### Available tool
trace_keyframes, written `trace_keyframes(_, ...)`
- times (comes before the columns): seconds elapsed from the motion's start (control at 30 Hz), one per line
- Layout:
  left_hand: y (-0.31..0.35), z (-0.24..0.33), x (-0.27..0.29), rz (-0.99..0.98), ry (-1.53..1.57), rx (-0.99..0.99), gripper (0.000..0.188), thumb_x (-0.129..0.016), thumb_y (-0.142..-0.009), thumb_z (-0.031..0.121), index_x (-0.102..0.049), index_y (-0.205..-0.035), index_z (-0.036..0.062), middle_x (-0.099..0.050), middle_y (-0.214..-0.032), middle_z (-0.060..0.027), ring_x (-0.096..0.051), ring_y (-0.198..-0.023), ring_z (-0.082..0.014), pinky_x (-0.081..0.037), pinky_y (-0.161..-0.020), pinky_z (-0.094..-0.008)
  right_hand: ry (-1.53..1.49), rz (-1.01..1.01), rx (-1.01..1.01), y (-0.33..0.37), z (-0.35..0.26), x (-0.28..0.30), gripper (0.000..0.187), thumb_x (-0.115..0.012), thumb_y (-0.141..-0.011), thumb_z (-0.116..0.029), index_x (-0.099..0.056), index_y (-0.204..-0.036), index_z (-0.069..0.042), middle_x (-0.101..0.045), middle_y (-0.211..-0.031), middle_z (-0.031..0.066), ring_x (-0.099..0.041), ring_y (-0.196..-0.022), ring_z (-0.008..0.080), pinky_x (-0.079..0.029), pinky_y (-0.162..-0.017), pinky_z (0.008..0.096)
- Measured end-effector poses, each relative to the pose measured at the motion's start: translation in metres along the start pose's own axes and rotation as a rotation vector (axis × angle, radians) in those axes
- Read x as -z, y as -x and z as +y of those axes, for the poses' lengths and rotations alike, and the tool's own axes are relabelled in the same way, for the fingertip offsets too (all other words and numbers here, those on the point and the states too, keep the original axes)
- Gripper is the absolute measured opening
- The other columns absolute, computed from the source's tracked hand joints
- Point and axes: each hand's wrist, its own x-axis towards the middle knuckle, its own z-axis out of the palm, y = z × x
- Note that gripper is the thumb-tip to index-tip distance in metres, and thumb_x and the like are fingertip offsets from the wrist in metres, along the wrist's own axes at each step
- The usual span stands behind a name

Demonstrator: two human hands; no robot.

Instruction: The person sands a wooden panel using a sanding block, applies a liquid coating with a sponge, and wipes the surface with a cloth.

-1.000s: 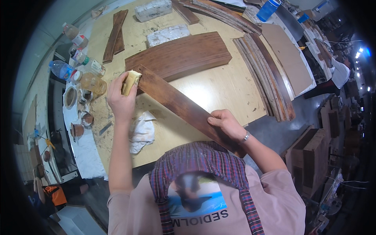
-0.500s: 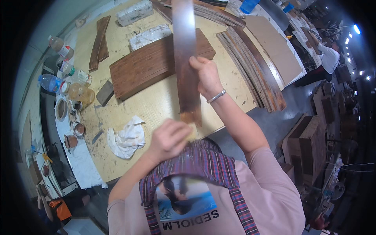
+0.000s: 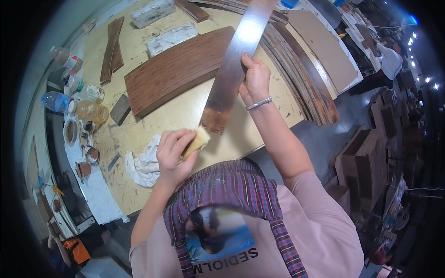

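Observation:
My right hand [image 3: 255, 78] grips a long, flat brown wooden strip [image 3: 230, 69] by its edge, thumb on the upper face. The strip slants, its near end low and darker, its far end glossy under the light. Between the fingers of my left hand [image 3: 175, 150] is a pale yellow sponge [image 3: 197, 142], right beside the strip's near end. Whether sponge and strip touch, I cannot tell. Behind the strip lies a thick brown wooden block [image 3: 176, 69]. A crumpled white cloth [image 3: 141, 167] rests on the table left of my left hand.
Bottles, including a blue-tinted one [image 3: 55, 101] and one with amber liquid [image 3: 92, 111], line the left edge near small pots [image 3: 83, 169]. Curved wooden strips [image 3: 296, 74] are stacked at the right. Two wrapped blocks, one a white bundle [image 3: 172, 40], lie at the back. A person [image 3: 389, 62] stands far right.
The strip has tilted, its far end swinging right and its near end shifting left. My left hand has moved left and slightly down, bringing the sponge into clear view.

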Motion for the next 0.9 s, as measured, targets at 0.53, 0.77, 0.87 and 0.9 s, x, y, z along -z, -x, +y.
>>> trace_keyframes(0.53, 0.001, -0.010, -0.006, -0.024, -0.081, -0.029, 0.036, -0.071, -0.065, -0.002, -0.069, -0.100, 0.0043, -0.068, -0.101, -0.0106, -0.063, -0.090, -0.0308, -0.053, -0.077, -0.0385, -0.060, 0.089, 0.031, -0.009, 0.008, 0.014, 0.015, -0.064, -0.094, -0.002, -0.061, -0.080, 0.000, -0.062, -0.085, 0.0036, -0.053, -0.079, 0.0119, -0.043, -0.074, 0.0279)
trace_keyframes(0.77, 0.018, -0.030, 0.019, 0.103, -0.088, 0.293, 0.038, -0.071, -0.070, -0.005, -0.067, -0.107, 0.0022, -0.067, -0.105, -0.0126, -0.063, -0.095, -0.0279, -0.051, -0.084, -0.0355, 0.239, -0.075, -0.071, -0.006, -0.002, 0.041, 0.016, -0.066, -0.093, -0.007, -0.062, -0.078, -0.002, -0.061, -0.078, 0.0019, -0.055, -0.072, 0.0121, -0.045, -0.066, 0.0295)
trace_keyframes(0.87, 0.009, -0.031, 0.026, 0.143, -0.057, 0.329, 0.039, -0.071, -0.073, -0.005, -0.066, -0.111, 0.0026, -0.066, -0.110, -0.0109, -0.063, -0.100, -0.0236, -0.050, -0.089, -0.0330, 0.629, -0.144, -0.030, 0.031, -0.013, 0.043, 0.020, -0.065, -0.093, -0.009, -0.059, -0.075, -0.002, -0.058, -0.075, 0.0001, -0.050, -0.070, 0.0083, -0.042, -0.061, 0.0276)
trace_keyframes(0.9, 0.002, -0.032, 0.029, 0.173, -0.059, 0.345, 0.039, -0.071, -0.074, -0.005, -0.066, -0.112, 0.0027, -0.066, -0.111, -0.0106, -0.063, -0.101, -0.0232, -0.050, -0.089, -0.0328, 0.706, -0.180, -0.027, 0.037, -0.010, 0.055, 0.024, -0.066, -0.091, -0.010, -0.056, -0.070, -0.002, -0.052, -0.070, -0.0024, -0.045, -0.067, 0.0071, -0.037, -0.058, 0.0279)
